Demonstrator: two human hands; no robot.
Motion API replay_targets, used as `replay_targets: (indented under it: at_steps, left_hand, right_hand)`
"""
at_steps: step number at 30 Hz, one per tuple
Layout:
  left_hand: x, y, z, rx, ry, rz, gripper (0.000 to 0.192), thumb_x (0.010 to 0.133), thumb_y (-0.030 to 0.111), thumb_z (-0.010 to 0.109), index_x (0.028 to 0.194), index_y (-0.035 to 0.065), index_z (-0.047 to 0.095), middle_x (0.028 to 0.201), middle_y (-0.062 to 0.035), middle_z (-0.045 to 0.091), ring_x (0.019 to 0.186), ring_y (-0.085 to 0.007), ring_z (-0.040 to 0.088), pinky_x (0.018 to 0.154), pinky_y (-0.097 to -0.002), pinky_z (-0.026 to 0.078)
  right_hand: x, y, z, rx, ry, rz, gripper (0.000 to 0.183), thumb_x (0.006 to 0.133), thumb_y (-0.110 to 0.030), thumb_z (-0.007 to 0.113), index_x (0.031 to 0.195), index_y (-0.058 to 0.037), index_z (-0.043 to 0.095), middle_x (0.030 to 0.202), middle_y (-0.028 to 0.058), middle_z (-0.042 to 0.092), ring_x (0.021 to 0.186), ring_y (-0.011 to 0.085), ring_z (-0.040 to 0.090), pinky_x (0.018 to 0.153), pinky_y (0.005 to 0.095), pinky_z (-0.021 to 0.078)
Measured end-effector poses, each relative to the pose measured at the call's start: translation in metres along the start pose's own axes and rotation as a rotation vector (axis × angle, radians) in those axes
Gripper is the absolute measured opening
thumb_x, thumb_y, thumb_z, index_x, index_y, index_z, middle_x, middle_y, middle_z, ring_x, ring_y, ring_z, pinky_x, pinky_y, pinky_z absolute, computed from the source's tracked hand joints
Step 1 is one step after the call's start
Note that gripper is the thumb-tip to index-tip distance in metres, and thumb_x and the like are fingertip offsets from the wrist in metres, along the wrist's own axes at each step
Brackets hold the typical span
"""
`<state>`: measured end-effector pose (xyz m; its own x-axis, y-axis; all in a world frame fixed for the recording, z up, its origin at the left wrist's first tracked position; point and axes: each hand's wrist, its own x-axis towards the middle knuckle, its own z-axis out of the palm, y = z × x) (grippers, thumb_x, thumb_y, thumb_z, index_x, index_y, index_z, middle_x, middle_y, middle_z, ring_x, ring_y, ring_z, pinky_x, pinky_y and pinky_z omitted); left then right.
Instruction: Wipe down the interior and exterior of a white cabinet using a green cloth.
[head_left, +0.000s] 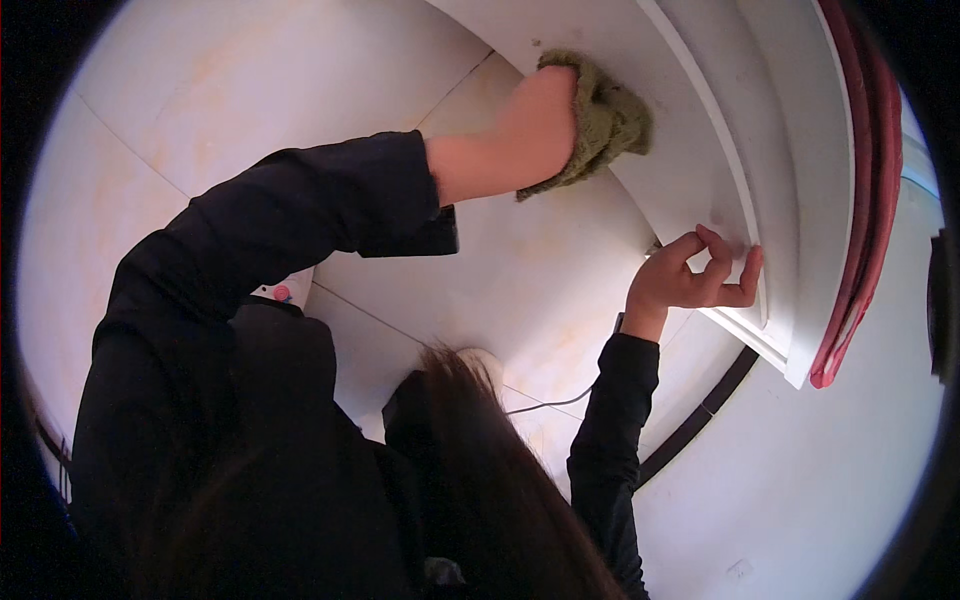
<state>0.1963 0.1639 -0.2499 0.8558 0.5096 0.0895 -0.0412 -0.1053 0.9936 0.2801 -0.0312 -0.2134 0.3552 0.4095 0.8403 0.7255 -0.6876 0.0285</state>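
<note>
My left hand (551, 124) presses a fuzzy olive-green cloth (611, 112) against the lower part of a white furniture panel (675, 97). The fingers are hidden behind the wrist and the cloth. My right hand (697, 270) is at the raised trim near the panel's right end, its fingers bent and apart and nothing visible in them. Fingertips overlap the trim in view; whether they press on it cannot be told. Both arms wear black sleeves.
Red padded material (862, 225) runs along the furniture's upper edge. A thin cable (551, 405) crosses the tiled floor (480, 277) by my right forearm. A dark skirting strip (697, 420) borders the white wall (795, 480). Long hair hangs low in view, near my shoes.
</note>
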Motion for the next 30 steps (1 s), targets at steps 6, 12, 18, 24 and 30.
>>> replay_targets:
  at_steps: [6,12,18,24,30]
  left_hand:
    - [-0.049,-0.037,0.005,0.214,-0.235,-0.208,0.021,0.075,0.011,0.048,0.081,-0.0074,0.055,0.084,-0.0272,0.057,0.080,-0.0423,0.056,0.067,-0.0466,0.044]
    - [-0.073,-0.025,-0.003,0.054,-0.580,-0.342,0.023,0.069,0.006,0.044,0.083,-0.0061,0.057,0.084,-0.0269,0.059,0.080,-0.0417,0.056,0.068,-0.0438,0.044]
    - [-0.066,-0.014,-0.006,-0.188,-0.586,-0.378,0.024,0.066,0.006,0.045,0.084,-0.0051,0.057,0.084,-0.0253,0.059,0.080,-0.0388,0.057,0.068,-0.0410,0.044]
    - [-0.056,-0.003,-0.013,0.344,-0.667,-0.186,0.015,0.073,0.006,0.047,0.083,-0.0034,0.053,0.082,-0.0216,0.059,0.080,-0.0385,0.056,0.070,-0.0424,0.044]
    - [-0.071,-0.003,-0.034,1.007,-0.821,0.293,0.020,0.067,0.018,0.059,0.083,0.0059,0.062,0.083,-0.0126,0.063,0.079,-0.0270,0.060,0.062,-0.0415,0.044]
  right_hand:
    - [0.005,-0.007,-0.010,-0.014,-0.036,0.019,0.020,0.065,0.012,0.052,0.066,-0.0071,0.059,0.117,0.0137,0.037,0.112,0.0257,0.041,0.069,0.0280,0.0435]
    - [-0.016,-0.028,-0.021,0.420,-0.298,-0.249,0.032,0.073,0.008,0.057,0.098,-0.0081,0.048,0.103,0.0106,0.044,0.093,0.0264,0.051,0.072,0.0339,0.0438]
    - [-0.046,-0.061,-0.002,1.083,-0.838,0.789,0.031,0.083,-0.013,0.059,0.110,-0.0019,0.050,0.110,0.0108,0.051,0.092,0.0190,0.052,0.078,0.0311,0.0424]
    - [-0.059,-0.047,-0.001,1.286,-1.350,1.221,0.021,0.087,-0.021,0.057,0.098,-0.0023,0.058,0.085,-0.0020,0.058,0.080,0.0074,0.050,0.074,0.0231,0.0402]
    - [-0.082,-0.043,0.009,1.030,-1.458,1.001,0.021,0.086,-0.024,0.060,0.091,-0.0037,0.060,0.078,-0.0047,0.056,0.070,0.0045,0.047,0.062,0.0193,0.0391]
